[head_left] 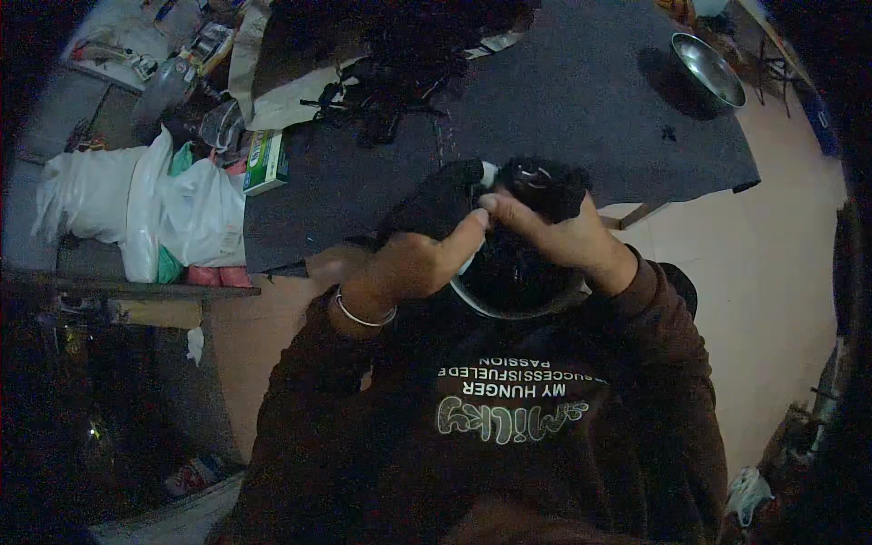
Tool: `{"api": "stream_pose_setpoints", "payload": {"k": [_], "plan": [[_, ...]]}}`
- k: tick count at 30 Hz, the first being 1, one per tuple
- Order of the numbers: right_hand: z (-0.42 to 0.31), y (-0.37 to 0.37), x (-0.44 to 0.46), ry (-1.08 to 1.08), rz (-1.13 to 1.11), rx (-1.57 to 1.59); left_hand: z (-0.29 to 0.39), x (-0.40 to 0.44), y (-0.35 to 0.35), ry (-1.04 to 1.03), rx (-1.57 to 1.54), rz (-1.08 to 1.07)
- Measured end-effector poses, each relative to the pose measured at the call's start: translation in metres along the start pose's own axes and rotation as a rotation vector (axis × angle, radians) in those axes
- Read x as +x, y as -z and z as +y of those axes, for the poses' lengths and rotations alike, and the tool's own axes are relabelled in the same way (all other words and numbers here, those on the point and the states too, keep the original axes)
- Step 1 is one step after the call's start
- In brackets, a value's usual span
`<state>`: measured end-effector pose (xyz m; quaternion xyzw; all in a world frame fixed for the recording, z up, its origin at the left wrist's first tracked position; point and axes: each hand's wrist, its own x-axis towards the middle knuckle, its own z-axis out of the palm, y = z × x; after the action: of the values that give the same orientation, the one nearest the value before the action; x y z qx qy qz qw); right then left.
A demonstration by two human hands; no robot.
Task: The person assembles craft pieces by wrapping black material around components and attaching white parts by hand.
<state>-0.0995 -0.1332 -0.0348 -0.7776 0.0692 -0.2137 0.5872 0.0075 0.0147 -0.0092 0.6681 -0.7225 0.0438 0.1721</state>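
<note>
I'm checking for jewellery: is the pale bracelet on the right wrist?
No, the bracelet sits just behind the left hand, and none shows behind the right hand.

At the centre of the frame, the black bundle (545, 177) has a glossy sheen, its material too dark to tell. The bowl (710, 69) at the upper right is smooth, shiny metal, and the table cover (572, 100) looks like matt cloth. White bags (195, 213) at the left are wrinkled plastic; the sweatshirt (527, 463) below is dull cloth.
</note>
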Motion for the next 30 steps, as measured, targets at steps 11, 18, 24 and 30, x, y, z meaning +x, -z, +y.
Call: {"api": "stream_pose_setpoints", "payload": {"k": [11,18,24,30], "plan": [[0.004,0.014,-0.001,-0.159,-0.357,-0.241,-0.001,0.008,-0.002,-0.039,0.123,0.128],[0.015,-0.008,0.003,0.062,-0.188,-0.068,-0.001,0.009,-0.001,-0.083,0.111,0.190],[0.003,-0.009,0.000,-0.014,-0.273,0.106,-0.002,0.008,0.002,-0.096,0.084,0.206],[0.002,-0.003,-0.003,-0.208,-0.402,-0.026,-0.002,0.007,0.003,-0.094,0.055,0.252]]}}
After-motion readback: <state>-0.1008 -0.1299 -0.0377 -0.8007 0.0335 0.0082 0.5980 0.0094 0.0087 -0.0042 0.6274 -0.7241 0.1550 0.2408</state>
